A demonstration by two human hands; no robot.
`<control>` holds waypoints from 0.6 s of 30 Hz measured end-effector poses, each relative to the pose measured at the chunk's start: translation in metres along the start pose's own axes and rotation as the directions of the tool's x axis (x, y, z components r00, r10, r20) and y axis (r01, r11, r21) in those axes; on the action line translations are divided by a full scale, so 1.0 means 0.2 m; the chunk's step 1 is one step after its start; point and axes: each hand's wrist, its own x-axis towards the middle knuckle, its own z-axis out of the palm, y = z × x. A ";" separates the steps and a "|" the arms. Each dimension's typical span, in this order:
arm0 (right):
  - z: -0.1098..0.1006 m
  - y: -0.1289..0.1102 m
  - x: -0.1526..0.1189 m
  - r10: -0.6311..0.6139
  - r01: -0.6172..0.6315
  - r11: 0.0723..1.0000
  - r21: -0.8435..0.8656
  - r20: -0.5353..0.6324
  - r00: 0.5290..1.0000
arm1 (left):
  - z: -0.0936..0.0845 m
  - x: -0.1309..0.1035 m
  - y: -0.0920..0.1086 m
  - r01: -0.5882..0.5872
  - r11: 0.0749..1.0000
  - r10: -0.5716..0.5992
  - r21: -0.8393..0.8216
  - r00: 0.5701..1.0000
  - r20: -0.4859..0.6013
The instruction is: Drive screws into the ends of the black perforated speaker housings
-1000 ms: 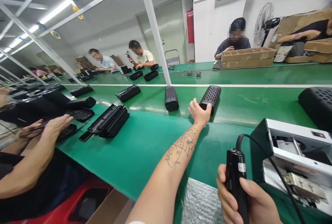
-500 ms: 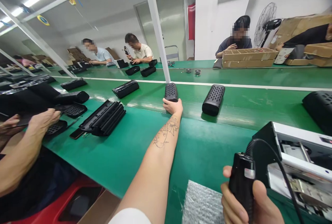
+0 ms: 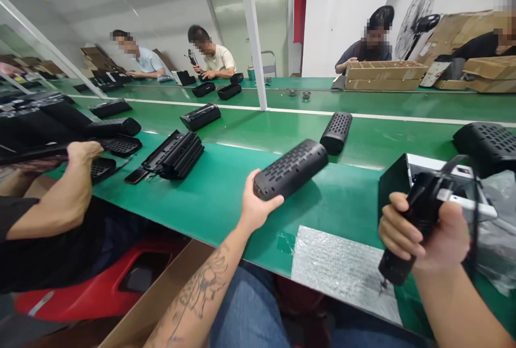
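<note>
My left hand (image 3: 258, 205) grips one end of a black perforated speaker-like housing (image 3: 292, 169), which is tilted and held over the green bench (image 3: 226, 197). In my right hand (image 3: 427, 232) is a black corded electric screwdriver (image 3: 417, 224), its bit pointing down, fingers wrapped round its body. Below the tool's tip lies a silvery foam sheet (image 3: 338, 267) at the bench edge. Another perforated housing (image 3: 337, 132) rests on the green belt beyond my left hand.
A white and black machine (image 3: 415, 176) stands at the right, beside clear plastic bags (image 3: 500, 224). Opened black housing parts (image 3: 177, 157) lie left of centre. A co-worker's arm (image 3: 60, 192) reaches in at the left. A white post (image 3: 253, 36) rises behind the belt.
My left hand has brought the housing off the belt, nearer to me, turning it sideways. My right hand has raised the screwdriver and tipped its bit downward over the foam sheet.
</note>
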 end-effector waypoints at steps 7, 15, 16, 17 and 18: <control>0.16 -0.17 -0.12 -0.876 0.501 0.445 -0.742 -0.246 0.415 | -0.06 -0.53 0.05 -0.056 0.998 0.029 0.041 0.880 0.474; 0.01 -0.25 -0.11 -0.962 0.488 0.194 -0.851 -0.067 0.265 | 0.01 -0.53 0.04 -0.251 0.968 0.178 0.012 0.722 0.669; -0.01 -0.26 -0.09 -0.958 0.482 0.198 -0.853 -0.064 0.280 | 0.01 -0.52 0.04 -0.247 0.969 0.161 0.031 0.716 0.679; -0.02 -0.26 -0.08 -0.952 0.474 0.206 -0.856 -0.063 0.299 | 0.01 -0.51 0.04 -0.248 0.968 0.149 0.047 0.711 0.687; -0.03 -0.27 -0.07 -0.944 0.466 0.218 -0.858 -0.064 0.323 | 0.00 -0.50 0.04 -0.255 0.965 0.142 0.062 0.705 0.694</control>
